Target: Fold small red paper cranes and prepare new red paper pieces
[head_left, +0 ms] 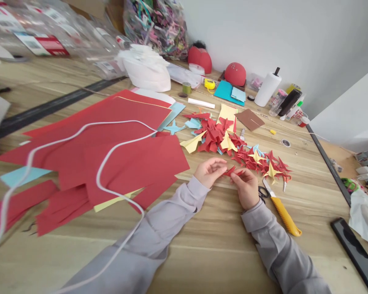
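Note:
Between my two hands is a small folded red paper piece (pixel 230 171), just above the wooden table. My left hand (pixel 211 171) pinches its left end with thumb and fingers. Its right end is held by my right hand (pixel 245 185), also closed in a pinch. Right behind the hands lies a heap of folded red paper shapes (pixel 213 134), with some yellow and light blue ones among them. Large sheets of red paper (pixel 125 151) spread over the table to the left of my left hand.
A yellow-handled knife (pixel 286 216) and black scissors (pixel 263 192) lie right of my right hand. A black phone (pixel 355 255) rests at the right edge. A white cord (pixel 102 175) crosses the sheets and my left sleeve. Behind stand a white bottle (pixel 268 89) and red domes (pixel 235 74).

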The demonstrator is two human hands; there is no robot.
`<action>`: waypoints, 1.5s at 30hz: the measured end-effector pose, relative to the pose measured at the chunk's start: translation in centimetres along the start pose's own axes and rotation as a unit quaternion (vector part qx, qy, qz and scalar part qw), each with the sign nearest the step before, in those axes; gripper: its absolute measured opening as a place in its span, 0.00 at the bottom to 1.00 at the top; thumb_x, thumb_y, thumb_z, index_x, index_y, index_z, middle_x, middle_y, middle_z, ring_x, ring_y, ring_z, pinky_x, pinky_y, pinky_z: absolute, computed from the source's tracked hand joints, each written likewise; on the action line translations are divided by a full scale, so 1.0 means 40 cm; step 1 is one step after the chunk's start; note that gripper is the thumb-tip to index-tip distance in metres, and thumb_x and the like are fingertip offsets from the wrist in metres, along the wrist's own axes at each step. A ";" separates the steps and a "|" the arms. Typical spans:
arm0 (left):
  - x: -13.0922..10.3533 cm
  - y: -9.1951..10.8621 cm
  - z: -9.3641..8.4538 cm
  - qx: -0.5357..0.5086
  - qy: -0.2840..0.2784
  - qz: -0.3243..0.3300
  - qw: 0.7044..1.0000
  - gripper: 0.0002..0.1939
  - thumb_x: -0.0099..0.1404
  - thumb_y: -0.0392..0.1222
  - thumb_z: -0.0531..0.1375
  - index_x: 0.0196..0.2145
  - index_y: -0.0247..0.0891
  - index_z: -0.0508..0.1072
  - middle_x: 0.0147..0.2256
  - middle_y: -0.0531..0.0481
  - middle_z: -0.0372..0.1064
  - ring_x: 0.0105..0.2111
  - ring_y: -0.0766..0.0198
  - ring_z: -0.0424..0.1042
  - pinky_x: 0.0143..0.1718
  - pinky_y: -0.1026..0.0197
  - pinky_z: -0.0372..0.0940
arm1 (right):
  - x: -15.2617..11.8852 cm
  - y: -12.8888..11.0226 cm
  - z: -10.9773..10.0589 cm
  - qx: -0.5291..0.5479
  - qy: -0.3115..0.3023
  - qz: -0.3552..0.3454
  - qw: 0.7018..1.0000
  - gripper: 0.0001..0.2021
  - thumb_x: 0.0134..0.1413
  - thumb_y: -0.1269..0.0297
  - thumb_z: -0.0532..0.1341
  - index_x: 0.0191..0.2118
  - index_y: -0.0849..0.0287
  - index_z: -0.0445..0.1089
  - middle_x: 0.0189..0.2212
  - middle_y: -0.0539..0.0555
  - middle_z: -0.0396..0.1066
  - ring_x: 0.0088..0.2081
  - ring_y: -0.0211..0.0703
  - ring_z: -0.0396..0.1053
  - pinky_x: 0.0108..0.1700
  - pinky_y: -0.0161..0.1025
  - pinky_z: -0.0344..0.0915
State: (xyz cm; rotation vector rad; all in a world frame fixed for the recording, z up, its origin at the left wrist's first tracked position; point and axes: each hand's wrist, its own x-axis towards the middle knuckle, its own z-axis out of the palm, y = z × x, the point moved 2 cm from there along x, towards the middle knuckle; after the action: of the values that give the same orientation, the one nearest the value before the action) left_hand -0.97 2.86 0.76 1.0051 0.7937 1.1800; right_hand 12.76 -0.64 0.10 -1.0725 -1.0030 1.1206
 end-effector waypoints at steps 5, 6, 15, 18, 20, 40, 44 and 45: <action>-0.005 -0.007 0.010 -0.038 0.001 -0.036 0.999 0.19 0.45 0.47 0.67 0.32 0.32 0.71 0.27 0.48 0.72 0.25 0.65 0.71 0.25 0.62 0.67 | 0.004 0.001 -0.007 0.032 0.022 0.001 0.999 0.07 0.42 0.66 0.67 0.27 0.58 0.69 0.21 0.46 0.67 0.23 0.33 0.64 0.29 0.34 0.60; -0.006 -0.008 0.012 -0.025 0.004 -0.034 0.999 0.19 0.43 0.44 0.69 0.30 0.32 0.71 0.27 0.49 0.72 0.24 0.65 0.70 0.25 0.63 0.67 | 0.003 0.000 -0.007 0.031 0.019 0.002 0.999 0.07 0.41 0.66 0.68 0.27 0.58 0.69 0.21 0.46 0.68 0.23 0.33 0.64 0.29 0.34 0.61; -0.012 -0.001 0.009 0.050 0.034 -0.042 0.997 0.12 0.41 0.38 0.69 0.22 0.33 0.71 0.17 0.53 0.69 0.18 0.69 0.68 0.22 0.66 0.65 | 0.001 -0.002 0.000 0.036 0.000 0.030 0.999 0.08 0.38 0.67 0.69 0.27 0.58 0.70 0.23 0.47 0.71 0.24 0.34 0.66 0.29 0.34 0.63; -0.014 0.002 0.012 -0.001 0.025 -0.083 0.996 0.16 0.41 0.40 0.69 0.28 0.31 0.73 0.18 0.52 0.71 0.19 0.66 0.70 0.24 0.63 0.68 | 0.003 -0.001 -0.002 0.049 0.023 0.035 0.998 0.09 0.37 0.66 0.70 0.26 0.59 0.71 0.23 0.46 0.71 0.23 0.33 0.67 0.29 0.34 0.64; -0.013 0.003 0.013 -0.028 0.015 -0.103 0.994 0.19 0.41 0.42 0.69 0.32 0.30 0.73 0.20 0.50 0.72 0.21 0.64 0.73 0.25 0.62 0.69 | 0.004 -0.003 -0.002 0.061 0.034 0.040 0.997 0.09 0.35 0.66 0.70 0.26 0.59 0.71 0.22 0.46 0.71 0.23 0.33 0.67 0.29 0.34 0.64; -0.010 -0.002 0.009 -0.089 -0.027 -0.097 0.991 0.16 0.43 0.44 0.69 0.27 0.31 0.75 0.25 0.48 0.74 0.24 0.64 0.72 0.32 0.58 0.70 | 0.004 -0.010 -0.009 0.077 0.007 0.026 0.997 0.10 0.36 0.70 0.69 0.31 0.57 0.74 0.28 0.48 0.74 0.29 0.35 0.69 0.33 0.34 0.66; -0.013 -0.005 0.012 -0.074 -0.056 -0.071 0.993 0.14 0.40 0.40 0.71 0.25 0.31 0.74 0.31 0.45 0.75 0.31 0.61 0.74 0.34 0.58 0.70 | 0.004 -0.017 -0.007 0.077 0.003 0.024 0.997 0.13 0.36 0.70 0.69 0.33 0.55 0.73 0.28 0.48 0.74 0.31 0.38 0.70 0.36 0.38 0.68; -0.014 -0.007 0.013 -0.076 -0.067 -0.068 0.993 0.14 0.39 0.40 0.71 0.24 0.31 0.74 0.33 0.45 0.75 0.33 0.60 0.74 0.34 0.59 0.70 | 0.004 -0.019 -0.006 0.076 0.003 0.022 0.997 0.13 0.35 0.70 0.69 0.34 0.55 0.73 0.28 0.48 0.74 0.31 0.38 0.71 0.36 0.38 0.68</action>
State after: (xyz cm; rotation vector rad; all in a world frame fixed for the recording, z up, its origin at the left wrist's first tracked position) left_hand -0.52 2.20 0.68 0.8804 0.6451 1.0291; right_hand 13.17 -0.58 0.79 -0.9798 -0.8784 1.2094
